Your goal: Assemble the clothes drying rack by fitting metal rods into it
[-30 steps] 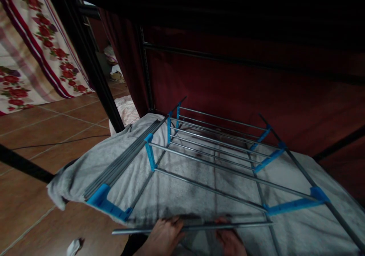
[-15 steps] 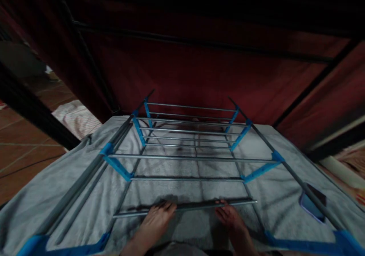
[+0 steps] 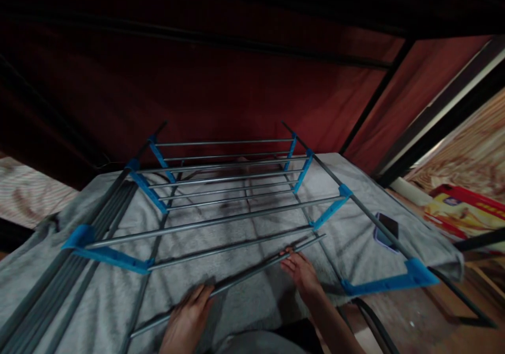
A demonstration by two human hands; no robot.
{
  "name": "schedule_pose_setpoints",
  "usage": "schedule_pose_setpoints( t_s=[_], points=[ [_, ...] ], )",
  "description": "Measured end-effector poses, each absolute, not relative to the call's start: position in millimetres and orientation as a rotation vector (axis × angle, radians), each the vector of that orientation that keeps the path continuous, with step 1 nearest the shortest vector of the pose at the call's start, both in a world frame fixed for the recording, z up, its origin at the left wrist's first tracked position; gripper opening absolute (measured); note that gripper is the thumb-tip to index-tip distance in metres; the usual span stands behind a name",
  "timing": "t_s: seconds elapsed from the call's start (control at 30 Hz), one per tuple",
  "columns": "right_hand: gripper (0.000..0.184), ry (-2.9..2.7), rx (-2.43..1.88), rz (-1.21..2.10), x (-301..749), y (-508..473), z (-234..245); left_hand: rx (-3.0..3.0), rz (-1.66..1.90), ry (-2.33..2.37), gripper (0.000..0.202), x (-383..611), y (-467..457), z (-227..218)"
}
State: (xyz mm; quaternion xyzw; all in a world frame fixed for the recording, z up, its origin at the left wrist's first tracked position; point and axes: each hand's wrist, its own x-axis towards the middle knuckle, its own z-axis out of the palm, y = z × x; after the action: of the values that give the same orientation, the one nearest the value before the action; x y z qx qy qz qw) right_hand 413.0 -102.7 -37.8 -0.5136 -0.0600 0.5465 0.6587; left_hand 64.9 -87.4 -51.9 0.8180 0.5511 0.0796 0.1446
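Both my hands are on a loose grey metal tube (image 3: 248, 275), which lies slantwise across the near part of a rack frame, its right end farther from me. My left hand (image 3: 188, 317) is closed over the tube toward its left end. Fingertips of my right hand (image 3: 302, 271) pinch it nearer the right end. The rack has grey side poles, blue plastic brackets (image 3: 114, 256) and several crossbars (image 3: 236, 214) fitted between them. Beside the left pole lie several loose tubes (image 3: 118, 212), side by side.
Grey fabric (image 3: 347, 175) lies beneath the rack. A phone (image 3: 389, 228) rests by the right pole. Red cloth panels (image 3: 236, 96) with dark bars rise behind. At right is a red and yellow box (image 3: 465, 209).
My view has turned to the right. The tube in my hands has tilted, its right end swinging away from me and its left end coming nearer.
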Motion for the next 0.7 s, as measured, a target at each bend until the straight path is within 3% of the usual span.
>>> schedule_pose_setpoints(
  t_s=[0.5, 0.7],
  points=[
    [0.054, -0.085, -1.234, 1.139, 446, -100, -47, 2.589, 0.657, 1.801, 0.039, 5, -90, -76],
    [0.046, -0.099, -1.238, 1.131, 454, -102, -56, 2.644, 0.700, 1.785, 0.038, 3, -104, -80]
  ],
)
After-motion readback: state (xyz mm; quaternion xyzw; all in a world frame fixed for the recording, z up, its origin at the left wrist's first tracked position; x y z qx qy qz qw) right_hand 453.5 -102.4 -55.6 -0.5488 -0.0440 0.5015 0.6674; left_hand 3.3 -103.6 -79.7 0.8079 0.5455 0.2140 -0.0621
